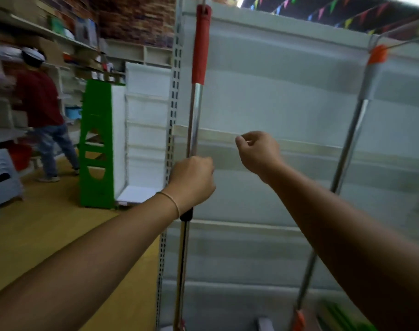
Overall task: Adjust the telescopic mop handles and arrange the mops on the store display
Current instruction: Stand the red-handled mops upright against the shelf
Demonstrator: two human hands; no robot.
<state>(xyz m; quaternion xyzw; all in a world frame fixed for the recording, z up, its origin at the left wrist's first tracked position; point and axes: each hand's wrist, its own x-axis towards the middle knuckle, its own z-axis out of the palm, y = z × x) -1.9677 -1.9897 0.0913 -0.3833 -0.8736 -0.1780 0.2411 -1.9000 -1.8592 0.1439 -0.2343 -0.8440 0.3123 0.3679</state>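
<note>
Head view: left hand (191, 180) is wrapping its fingers round the steel pole of the red-grip mop (196, 111), just above the black locking collar (186, 214), likely steadying the tube so the telescopic joint can be set. Right hand (258, 151) is hanging free beside the pole, fingers loosely curled, gripping nothing, thumb and forefinger nearly meeting; probably about to go for the upper section. Red grip is hanging from a hook at the top of the white display panel (287, 91), so the mop is standing upright against it. Second mop (361, 111) is leaning well apart to the right, orange collar high. Slotted upright (176, 75) is running just left of the pole.
</note>
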